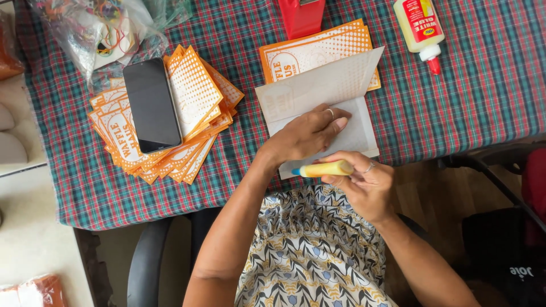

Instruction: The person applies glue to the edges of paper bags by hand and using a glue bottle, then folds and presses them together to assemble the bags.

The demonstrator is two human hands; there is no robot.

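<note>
Head view looks down on a plaid tablecloth [455, 102] where a person sits gluing a folded white paper sleeve [318, 96]. Her left hand [307, 135] lies flat on the lower panel of the sleeve, fingers spread and closed on nothing, pinning it near the table's front edge while the upper flap stands lifted open. Her right hand [364, 185] is curled around a yellow glue stick [325, 169], held level just below the paper's bottom edge, its blue end pointing left. This looks like the gluing step, the stick poised at the edge and not yet clearly touching the paper. The next move would seem to call for a steady stroke along that margin while the left hand keeps the sheet from sliding. Under the flap lies a small stack of orange printed cards [296, 51]; a larger fanned pile of the same cards [196, 108] sits to the left with a black smartphone [152, 105] on top. A white glue bottle [420, 25] lies at the far right.
</note>
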